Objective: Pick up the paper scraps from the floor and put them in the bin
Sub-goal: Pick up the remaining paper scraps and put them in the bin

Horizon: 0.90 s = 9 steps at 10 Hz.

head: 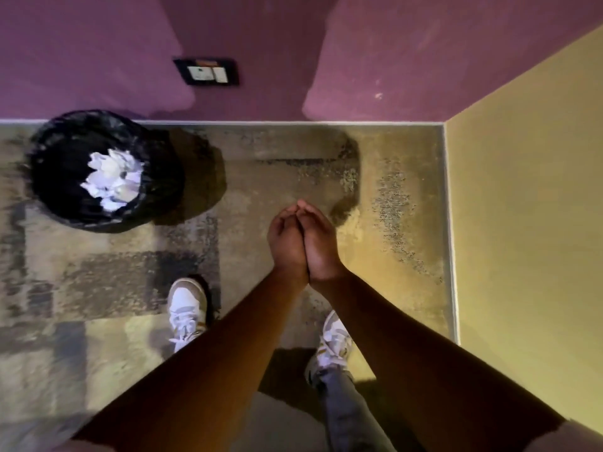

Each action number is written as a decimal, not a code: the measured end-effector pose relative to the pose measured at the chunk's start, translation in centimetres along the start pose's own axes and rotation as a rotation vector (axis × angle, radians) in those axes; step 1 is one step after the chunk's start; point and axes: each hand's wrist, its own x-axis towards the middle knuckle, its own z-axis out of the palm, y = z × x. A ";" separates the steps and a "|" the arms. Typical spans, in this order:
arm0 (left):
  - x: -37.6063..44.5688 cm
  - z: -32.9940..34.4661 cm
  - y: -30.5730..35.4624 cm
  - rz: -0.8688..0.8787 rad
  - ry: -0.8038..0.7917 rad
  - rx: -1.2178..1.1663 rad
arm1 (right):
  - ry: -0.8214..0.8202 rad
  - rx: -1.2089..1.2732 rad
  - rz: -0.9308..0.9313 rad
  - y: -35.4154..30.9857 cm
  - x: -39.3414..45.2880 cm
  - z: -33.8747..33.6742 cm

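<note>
Fingers [295, 212] of the left hand [287, 243] and right hand [321, 244] curve loosely together, palms pressed, holding nothing visible. White crumpled paper scraps [112, 179] fill the black-lined bin [65, 151] on the floor [277, 177], well apart from both hands.

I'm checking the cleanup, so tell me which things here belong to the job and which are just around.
Job: bin; paper scraps inside it; left hand and right hand, pressed together.

Around: wall socket plate; white shoes; floor.
</note>
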 end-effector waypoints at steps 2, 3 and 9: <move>3.4 -12.5 5.7 -0.024 0.121 0.038 | -0.098 -0.022 0.180 1.3 -3.1 14.4; 5.6 -18.8 8.9 -0.017 0.172 0.039 | -0.118 -0.063 0.194 0.2 -5.4 22.3; 18.7 -36.5 19.8 -0.329 0.102 -0.399 | -0.256 -0.010 0.472 -5.0 -3.8 42.7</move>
